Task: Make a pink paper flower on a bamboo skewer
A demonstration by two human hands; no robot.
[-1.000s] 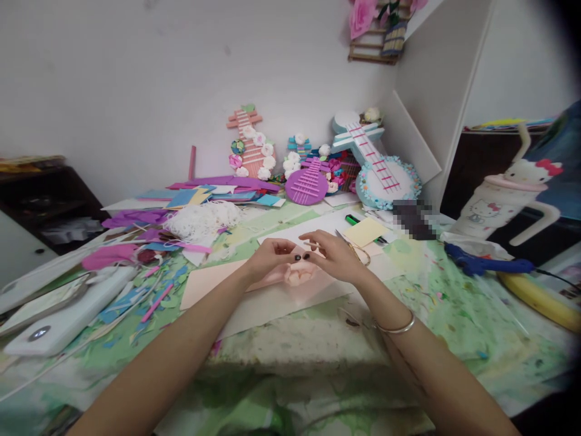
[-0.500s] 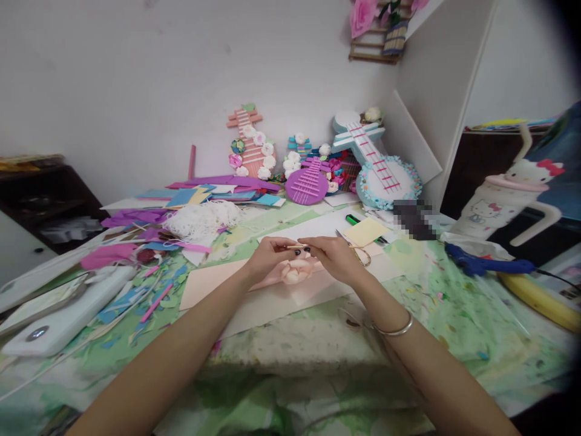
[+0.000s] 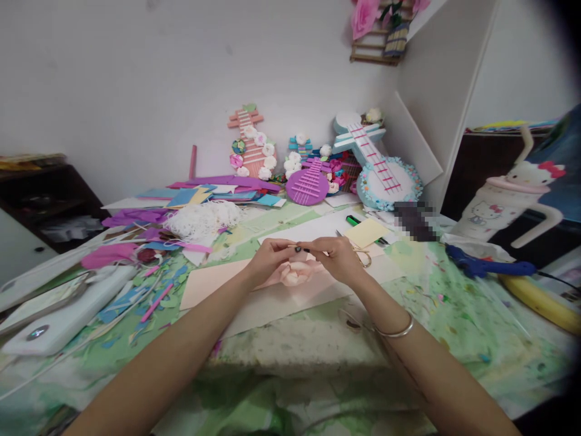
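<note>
In the middle of the head view, my left hand (image 3: 269, 261) and my right hand (image 3: 334, 259) meet with their fingertips pinched together. Between them runs a thin pale stick (image 3: 293, 246), mostly covered by the fingers. A small pale pink piece (image 3: 297, 257) shows just under the fingertips; whether it is wrapped on the stick I cannot tell. Right below lies a pale pink paper-like flower (image 3: 296, 274) with curled petals. It rests on pale pink sheets (image 3: 204, 284) spread under both hands. Scissors (image 3: 363, 257) with gold handles lie beside my right hand, partly hidden.
To the right are a blue glue gun (image 3: 485, 263), a banana (image 3: 540, 300) and a white tumbler (image 3: 488, 209). Scraps and a white power bank-like box (image 3: 72, 315) cover the left. Decorated lute shapes (image 3: 308, 181) stand along the wall, with white shredded strands (image 3: 204, 219) before them.
My right hand's fingers have shifted, now pinching with the index finger stretched toward the left hand. Less of the stick shows between the fingertips. The flower stays on the sheets.
</note>
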